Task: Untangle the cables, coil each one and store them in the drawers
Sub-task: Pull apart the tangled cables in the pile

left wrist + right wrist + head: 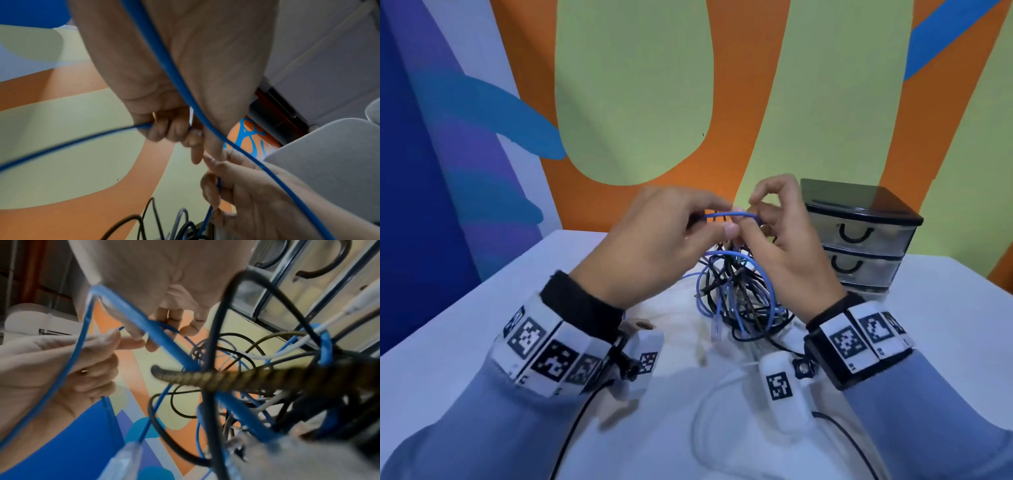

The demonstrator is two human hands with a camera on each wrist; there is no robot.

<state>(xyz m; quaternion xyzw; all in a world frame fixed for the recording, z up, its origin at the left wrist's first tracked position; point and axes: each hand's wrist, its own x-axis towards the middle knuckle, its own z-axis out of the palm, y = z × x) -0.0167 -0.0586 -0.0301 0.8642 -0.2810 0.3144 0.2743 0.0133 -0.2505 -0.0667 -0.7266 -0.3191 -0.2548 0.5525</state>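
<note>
A tangle of blue, black, white and braided cables (739, 294) hangs above the white table (482, 329), lifted in front of me. My left hand (724, 222) and right hand (756, 214) meet above it, both pinching one stretch of blue cable (729, 215). In the left wrist view, the left hand (164, 129) curls round the blue cable (180, 84), and the right hand (213, 191) pinches it lower down. The right wrist view shows the right hand (174, 327) on a blue strand (162, 339), with a brown braided cable (216, 376) crossing in front. A clear plug (127, 457) dangles below.
A small drawer unit (859, 236) with a black top and clear drawers, all closed, stands at the back right of the table, close to my right hand. A painted wall (637, 102) rises just behind the table. Loose white cable (709, 404) lies on the table near me.
</note>
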